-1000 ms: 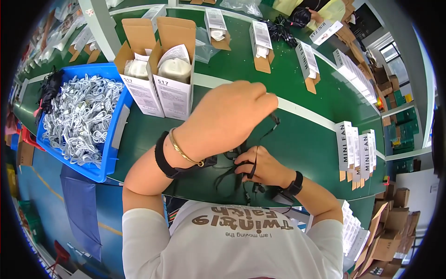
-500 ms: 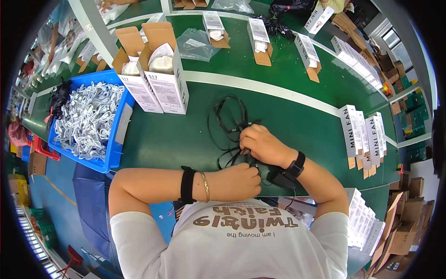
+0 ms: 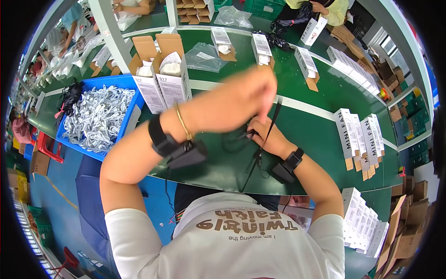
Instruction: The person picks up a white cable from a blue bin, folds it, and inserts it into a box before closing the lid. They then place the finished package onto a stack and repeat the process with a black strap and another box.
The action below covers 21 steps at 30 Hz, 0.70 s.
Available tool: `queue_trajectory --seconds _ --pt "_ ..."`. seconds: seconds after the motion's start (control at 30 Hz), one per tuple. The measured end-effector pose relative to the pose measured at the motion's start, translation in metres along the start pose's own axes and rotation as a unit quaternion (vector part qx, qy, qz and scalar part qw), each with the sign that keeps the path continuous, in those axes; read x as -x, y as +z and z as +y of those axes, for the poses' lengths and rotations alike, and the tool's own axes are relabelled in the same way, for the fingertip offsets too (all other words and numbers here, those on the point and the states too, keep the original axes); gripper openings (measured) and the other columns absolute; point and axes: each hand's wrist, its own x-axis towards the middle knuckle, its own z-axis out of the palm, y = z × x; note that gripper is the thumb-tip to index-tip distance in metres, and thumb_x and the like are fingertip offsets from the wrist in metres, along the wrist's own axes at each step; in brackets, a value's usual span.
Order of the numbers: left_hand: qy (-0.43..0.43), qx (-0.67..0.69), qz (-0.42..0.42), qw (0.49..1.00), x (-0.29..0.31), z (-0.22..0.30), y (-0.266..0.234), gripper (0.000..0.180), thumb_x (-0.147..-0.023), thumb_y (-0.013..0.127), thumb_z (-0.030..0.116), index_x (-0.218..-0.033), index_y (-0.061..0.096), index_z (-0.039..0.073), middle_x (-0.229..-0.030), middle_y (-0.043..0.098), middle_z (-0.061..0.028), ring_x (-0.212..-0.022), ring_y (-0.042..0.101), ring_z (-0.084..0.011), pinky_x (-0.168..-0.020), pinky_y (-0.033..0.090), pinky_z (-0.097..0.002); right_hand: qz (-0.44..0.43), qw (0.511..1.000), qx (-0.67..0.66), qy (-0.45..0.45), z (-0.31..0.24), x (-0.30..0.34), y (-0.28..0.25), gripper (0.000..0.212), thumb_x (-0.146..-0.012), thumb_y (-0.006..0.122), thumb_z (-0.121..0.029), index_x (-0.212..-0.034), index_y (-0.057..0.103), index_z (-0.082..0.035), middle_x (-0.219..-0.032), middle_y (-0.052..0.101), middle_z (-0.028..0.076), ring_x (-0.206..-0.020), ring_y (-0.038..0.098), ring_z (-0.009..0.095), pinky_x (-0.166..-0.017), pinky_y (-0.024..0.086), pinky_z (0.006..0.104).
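My right hand (image 3: 271, 136) is closed around a bundle of thin black lanyards (image 3: 237, 139) above the green table. A long black strap (image 3: 253, 168) with a small fitting hangs past its fingers toward the table's near edge. Raised over the bundle, my left hand (image 3: 253, 95) is blurred, its fingers drawn together. The upper end of the strap rises beside these fingers and looks pinched by them, though the blur hides the exact grip. Each wrist wears a black band with a dark box; a gold bangle circles the left one.
On the left stands a blue bin (image 3: 134, 109) of coiled white cables. Two opened white cartons (image 3: 174, 90) are behind it. Several slim white boxes (image 3: 346, 135) stand at the right. Farther back are more boxes, a clear plastic bag (image 3: 204, 56) and co-workers.
My left hand has swung up and away from beside my right hand, and a strap now stretches upward. My right hand stays near the bundle, slightly shifted.
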Motion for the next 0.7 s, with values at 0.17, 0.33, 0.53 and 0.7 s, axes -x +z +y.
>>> queue_trajectory --seconds 0.17,0.33,0.53,0.7 --pt "0.086 0.073 0.209 0.971 -0.062 0.055 -0.059 0.013 -0.099 0.041 0.014 -0.092 0.046 0.005 -0.071 0.053 -0.0039 -0.061 0.053 -0.0108 -0.060 0.045 -0.0226 0.038 0.998 -0.040 0.031 -0.011 0.002 -0.020 0.039 -0.083 0.060 -0.006 -0.121 0.049 -0.008 -0.112 0.054 0.012 -0.104 0.052 0.029 -0.091 0.042 0.0372" --pt "0.057 -0.040 0.235 0.970 -0.087 0.055 -0.066 0.006 -0.096 0.042 0.010 -0.092 0.044 0.007 -0.070 0.048 0.0002 -0.055 0.044 -0.0062 -0.048 0.038 -0.0209 0.215 0.942 -0.240 0.090 -0.062 -0.021 -0.041 0.043 -0.096 0.051 -0.029 -0.130 0.042 -0.004 -0.108 0.057 0.012 -0.104 0.053 0.021 -0.089 0.043 0.0334" --pt "0.111 -0.205 0.258 0.938 -0.085 0.031 -0.068 0.007 -0.095 0.045 0.008 -0.089 0.045 0.004 -0.081 0.053 -0.0027 -0.075 0.053 -0.0126 -0.072 0.046 -0.0273 0.011 0.883 -0.470 -0.002 -0.137 -0.030 -0.121 0.052 -0.093 0.055 -0.032 -0.130 0.039 0.002 -0.083 0.059 0.006 -0.068 0.060 0.020 -0.073 0.051 0.0356" --pt "0.096 -0.176 0.134 0.971 -0.046 -0.054 -0.003 0.013 -0.084 0.048 0.001 -0.093 0.058 0.003 -0.084 0.058 -0.0118 -0.084 0.058 -0.0257 -0.074 0.048 -0.0369 0.175 0.852 -0.481 -0.113 -0.165 -0.019 -0.188 0.045 -0.094 0.053 -0.020 -0.129 0.042 0.005 -0.075 0.059 0.007 -0.056 0.055 0.014 -0.051 0.048 0.0265"
